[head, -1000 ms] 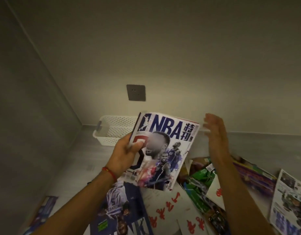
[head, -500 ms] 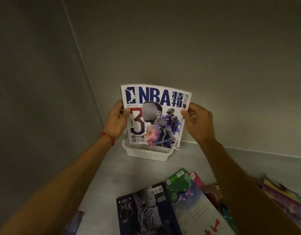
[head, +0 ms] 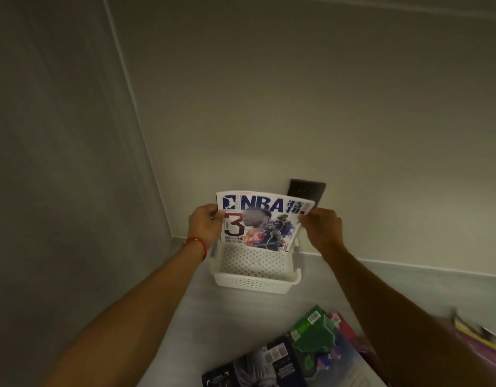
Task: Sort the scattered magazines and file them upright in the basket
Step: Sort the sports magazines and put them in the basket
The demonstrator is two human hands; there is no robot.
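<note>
Grip: left hand (head: 206,229) and right hand (head: 321,230) both pinch side edges of NBA magazine (head: 259,222), cover facing camera. Half second ago it hung above white basket (head: 252,283); now lowered, bottom edge inside, against back wall, upright. Judgement: first filing nearly done, release next. Basket otherwise empty; other magazines (head: 311,356) lie flat on floor nearby, unsorted

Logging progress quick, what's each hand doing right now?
Left hand: closed on the upright NBA basketball magazine, left edge.
Right hand: closed on its right edge.
</note>
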